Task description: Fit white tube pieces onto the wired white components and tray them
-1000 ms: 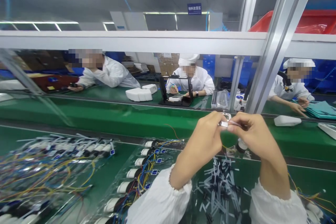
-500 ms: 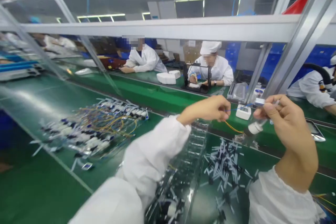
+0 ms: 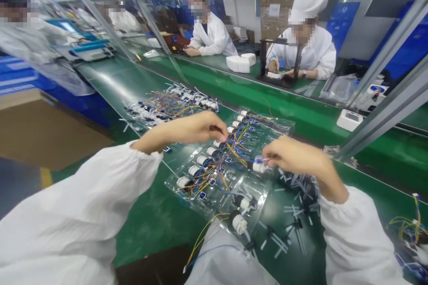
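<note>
My left hand (image 3: 209,127) is closed in a pinch on thin coloured wires (image 3: 236,153) above a clear plastic tray (image 3: 267,187). To its right, my right hand (image 3: 289,153) pinches a small blue-and-white part (image 3: 258,159). Just below that part is a white cylindrical component (image 3: 259,167), joined to the wires. Along the tray's left side lie several white and black cylinders (image 3: 202,160) with blue, yellow and red wires. Two more cylinders, one of them a white one (image 3: 240,224), sit near the tray's front end.
Black and white strips (image 3: 301,191) are piled right of the tray. Another heap of wired parts (image 3: 143,111) lies at the left. A metal post (image 3: 388,107) slants at the right. People in white work across the bench, and another person stands at far left.
The view has turned down and left. Both hands have come from above the bench's far side to over the tray, bringing the wired white cylinder along. More of the filled tray now shows.
</note>
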`<state>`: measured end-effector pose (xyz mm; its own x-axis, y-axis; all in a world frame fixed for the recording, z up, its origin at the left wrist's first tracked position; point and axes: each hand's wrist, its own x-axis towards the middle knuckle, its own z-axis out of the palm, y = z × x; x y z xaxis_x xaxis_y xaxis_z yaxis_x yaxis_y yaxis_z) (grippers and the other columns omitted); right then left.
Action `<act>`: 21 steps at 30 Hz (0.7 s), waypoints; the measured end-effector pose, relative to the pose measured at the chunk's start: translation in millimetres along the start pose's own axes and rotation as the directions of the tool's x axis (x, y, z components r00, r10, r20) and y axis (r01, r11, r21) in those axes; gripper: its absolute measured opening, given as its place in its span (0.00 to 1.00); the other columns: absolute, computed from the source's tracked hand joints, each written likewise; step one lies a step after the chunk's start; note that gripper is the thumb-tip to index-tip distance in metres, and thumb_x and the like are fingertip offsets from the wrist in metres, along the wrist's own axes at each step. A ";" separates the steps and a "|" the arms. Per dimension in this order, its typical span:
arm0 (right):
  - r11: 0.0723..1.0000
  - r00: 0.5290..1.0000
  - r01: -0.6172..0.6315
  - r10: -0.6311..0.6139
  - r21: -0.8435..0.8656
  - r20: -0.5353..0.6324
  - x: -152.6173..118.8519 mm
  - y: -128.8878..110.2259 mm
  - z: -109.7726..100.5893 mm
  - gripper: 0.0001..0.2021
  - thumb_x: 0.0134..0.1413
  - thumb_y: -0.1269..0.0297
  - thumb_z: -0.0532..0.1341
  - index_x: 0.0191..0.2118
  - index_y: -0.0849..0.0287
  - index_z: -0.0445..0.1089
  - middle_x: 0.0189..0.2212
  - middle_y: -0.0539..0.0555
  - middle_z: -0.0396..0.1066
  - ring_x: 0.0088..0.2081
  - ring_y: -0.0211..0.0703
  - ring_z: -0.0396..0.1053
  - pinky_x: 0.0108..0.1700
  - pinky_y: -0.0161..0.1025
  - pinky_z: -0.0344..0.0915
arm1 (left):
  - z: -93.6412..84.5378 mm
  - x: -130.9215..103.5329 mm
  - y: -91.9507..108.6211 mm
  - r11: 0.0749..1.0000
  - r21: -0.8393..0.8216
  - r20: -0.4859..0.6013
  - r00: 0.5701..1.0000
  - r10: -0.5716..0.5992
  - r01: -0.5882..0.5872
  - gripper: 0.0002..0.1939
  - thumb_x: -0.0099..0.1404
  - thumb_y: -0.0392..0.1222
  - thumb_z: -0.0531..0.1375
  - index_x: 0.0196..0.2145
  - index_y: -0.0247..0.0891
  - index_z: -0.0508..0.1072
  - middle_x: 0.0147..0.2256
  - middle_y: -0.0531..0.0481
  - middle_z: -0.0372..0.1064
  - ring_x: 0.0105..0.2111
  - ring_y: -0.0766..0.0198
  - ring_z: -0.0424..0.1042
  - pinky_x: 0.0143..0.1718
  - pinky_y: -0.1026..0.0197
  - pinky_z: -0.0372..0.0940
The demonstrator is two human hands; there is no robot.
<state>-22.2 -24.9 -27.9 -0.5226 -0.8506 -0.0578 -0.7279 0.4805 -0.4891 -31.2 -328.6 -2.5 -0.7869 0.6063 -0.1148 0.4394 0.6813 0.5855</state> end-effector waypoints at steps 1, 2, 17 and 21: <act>1.000 0.999 -0.001 0.003 -0.021 0.054 9.1 -3.6 9.8 0.09 0.56 0.80 0.65 0.29 0.60 0.75 0.26 0.49 0.73 0.30 0.38 0.67 0.35 0.35 0.57 | 4.8 -5.5 -8.2 1.000 0.008 -0.003 1.000 0.008 -0.008 0.10 0.66 0.42 0.63 0.31 0.40 0.83 0.28 0.48 0.80 0.29 0.62 0.76 0.32 0.65 0.67; 0.999 0.994 -0.006 0.010 -0.038 0.108 16.1 -6.5 18.7 0.09 0.56 0.80 0.65 0.29 0.60 0.75 0.26 0.50 0.73 0.31 0.39 0.67 0.35 0.35 0.56 | 9.8 -10.4 -14.6 1.000 0.013 -0.011 1.000 0.018 -0.018 0.10 0.67 0.42 0.62 0.31 0.40 0.83 0.29 0.48 0.80 0.29 0.62 0.76 0.32 0.65 0.66; 0.964 0.921 -0.083 0.170 -0.251 0.351 36.5 -29.0 54.1 0.08 0.61 0.67 0.62 0.36 0.59 0.80 0.32 0.57 0.80 0.35 0.46 0.74 0.32 0.38 0.56 | 70.8 -9.1 -36.9 0.992 0.091 0.055 0.995 0.085 -0.089 0.11 0.68 0.33 0.57 0.32 0.37 0.79 0.30 0.50 0.77 0.31 0.65 0.73 0.37 0.65 0.62; 0.944 0.930 -0.164 0.244 -0.286 0.274 38.6 -40.0 66.6 0.09 0.62 0.67 0.63 0.42 0.64 0.80 0.41 0.64 0.81 0.45 0.53 0.78 0.40 0.39 0.64 | 63.9 -2.5 -23.9 0.978 0.161 0.041 0.991 0.129 -0.134 0.12 0.69 0.33 0.56 0.33 0.39 0.80 0.31 0.52 0.79 0.32 0.65 0.75 0.39 0.65 0.63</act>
<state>16.3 -91.2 -68.5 -0.5427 -0.7323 -0.4114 -0.7285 0.6542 -0.2033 -12.1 -320.1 -67.5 -0.7052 0.7055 -0.0708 0.6052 0.6509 0.4584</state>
